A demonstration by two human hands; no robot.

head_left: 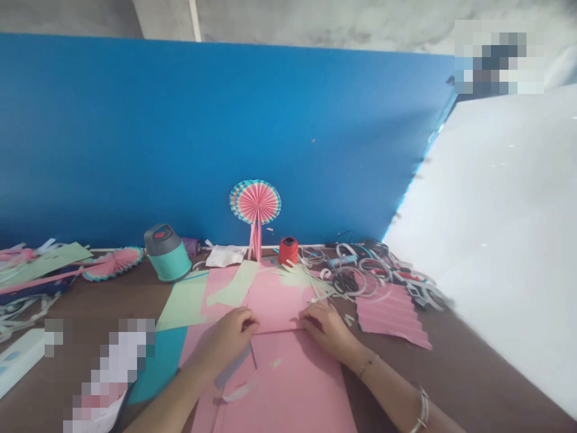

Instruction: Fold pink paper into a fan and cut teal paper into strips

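A large pink paper sheet [288, 373] lies on the brown table in front of me, with a fold line running across it between my hands. My left hand [232, 334] rests on the left end of that fold with fingers curled and pressed down on the paper. My right hand [327, 328] presses the right end of the fold, fingers bent against the sheet. A thin white paper strip [237, 391] lies on the pink sheet under my left forearm.
A pleated pink sheet [392, 316] lies right of my hands. Green paper [187, 300] and teal paper [160, 367] lie to the left. At the back stand a paper fan [255, 204], a red thread spool [288, 250], a teal flask [167, 252] and tangled strips with scissors [345, 281]. Blue and white boards wall the table.
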